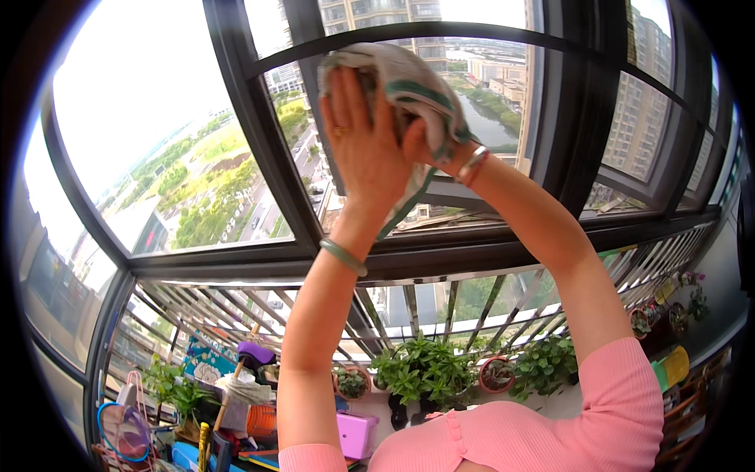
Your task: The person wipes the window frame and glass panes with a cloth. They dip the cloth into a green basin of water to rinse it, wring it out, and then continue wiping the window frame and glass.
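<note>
Both my arms reach up in front of a large dark-framed window [267, 165]. A crumpled grey-white cloth with green trim [409, 82] is bunched between my hands against the upper part of the frame. My left hand [366, 141] lies flat, palm pressed on the cloth, with a green bangle at the wrist. My right hand [421, 141] is mostly hidden behind the left hand and the cloth; its wrist with a red-and-silver bracelet shows, and it seems to grip the cloth from the other side.
Metal railing bars [440, 299] run below the window. Several potted green plants [425, 370] stand on the ledge beneath. A pink box [358, 433], a mop, an orange pot and other clutter sit at lower left. City buildings and a river lie outside.
</note>
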